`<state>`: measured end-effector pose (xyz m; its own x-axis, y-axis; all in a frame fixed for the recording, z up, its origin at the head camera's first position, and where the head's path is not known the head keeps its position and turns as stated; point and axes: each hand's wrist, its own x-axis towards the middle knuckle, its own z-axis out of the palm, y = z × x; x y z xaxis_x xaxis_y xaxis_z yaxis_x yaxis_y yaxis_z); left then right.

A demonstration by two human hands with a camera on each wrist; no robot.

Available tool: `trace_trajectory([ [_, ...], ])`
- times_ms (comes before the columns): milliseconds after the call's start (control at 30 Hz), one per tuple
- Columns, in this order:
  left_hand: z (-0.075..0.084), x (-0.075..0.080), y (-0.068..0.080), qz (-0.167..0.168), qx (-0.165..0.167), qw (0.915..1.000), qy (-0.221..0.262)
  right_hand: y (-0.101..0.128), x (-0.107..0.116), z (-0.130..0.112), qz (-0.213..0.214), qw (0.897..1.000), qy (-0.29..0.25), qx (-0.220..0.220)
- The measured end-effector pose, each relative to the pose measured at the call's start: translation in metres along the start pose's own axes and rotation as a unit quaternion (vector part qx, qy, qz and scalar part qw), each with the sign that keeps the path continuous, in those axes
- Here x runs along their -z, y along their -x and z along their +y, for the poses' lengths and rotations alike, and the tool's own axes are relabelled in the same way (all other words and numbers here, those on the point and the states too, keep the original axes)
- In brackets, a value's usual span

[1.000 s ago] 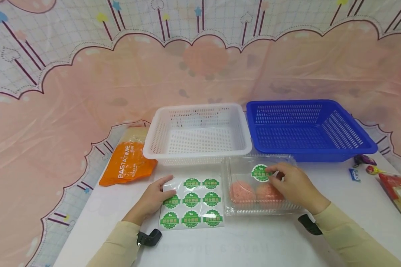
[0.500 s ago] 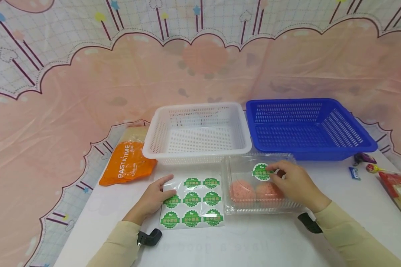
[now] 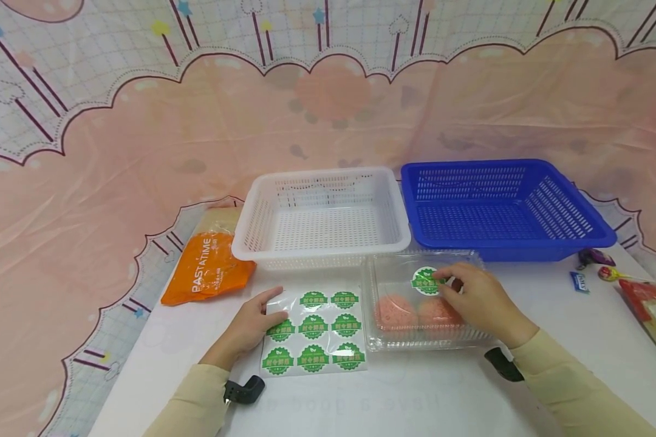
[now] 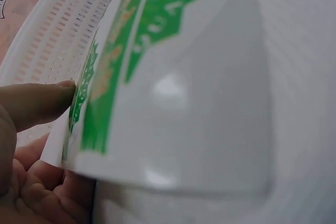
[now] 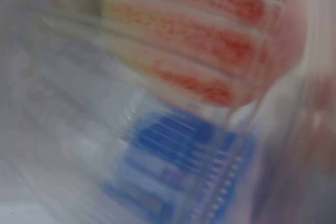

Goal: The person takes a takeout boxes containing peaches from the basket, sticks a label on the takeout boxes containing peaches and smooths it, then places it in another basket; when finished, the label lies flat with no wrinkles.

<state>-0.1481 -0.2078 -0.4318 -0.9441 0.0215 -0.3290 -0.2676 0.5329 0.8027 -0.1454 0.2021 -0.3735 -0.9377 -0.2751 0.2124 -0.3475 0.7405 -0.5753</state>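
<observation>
My left hand [image 3: 247, 325] holds the left edge of a sheet of round green stickers [image 3: 313, 326] on the table. In the left wrist view its thumb [image 4: 37, 102] lies on top of the sheet, with curled fingers underneath. Over the lid of a clear plastic box [image 3: 390, 276], my right hand [image 3: 478, 303] pinches the right edge of a round green-and-white sticker [image 3: 425, 281]. Whether the sticker touches the lid, I cannot tell. Inside the box sit two pinkish round fruits [image 3: 396, 312]. The right wrist view shows a blurred, red-streaked, apple-like fruit [image 5: 184, 40] through clear plastic.
Behind the sheet stands a white basket [image 3: 322, 255], and a blue basket [image 3: 514, 249] is to its right. An orange PASTATIME bag [image 3: 208, 270] lies at left. Small wrapped sweets [image 3: 579, 281] and a red-and-tan packet [image 3: 653, 312] lie at right.
Hardly anything differs. The head view drifts slightly, while both hands keep their holds on the sheet and the sticker.
</observation>
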Motion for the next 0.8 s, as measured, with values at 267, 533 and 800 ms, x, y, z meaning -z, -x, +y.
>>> trace_trajectory([
  [267, -0.0024, 0.0006, -0.0004, -0.001, -0.001, 1.0, -0.004, -0.0017, -0.0004, -0.0017, -0.004, 1.0, 0.009, -0.001],
  [533, -0.0023, 0.0006, -0.0001, -0.001, -0.003, 0.9999, -0.01, -0.0013, -0.0003, -0.0038, -0.005, 1.0, 0.012, -0.006],
  [800, -0.0027, 0.0005, -0.0008, -0.002, -0.001, 1.0, -0.001, -0.0012, -0.0011, -0.0032, -0.003, 1.0, 0.017, -0.002],
])
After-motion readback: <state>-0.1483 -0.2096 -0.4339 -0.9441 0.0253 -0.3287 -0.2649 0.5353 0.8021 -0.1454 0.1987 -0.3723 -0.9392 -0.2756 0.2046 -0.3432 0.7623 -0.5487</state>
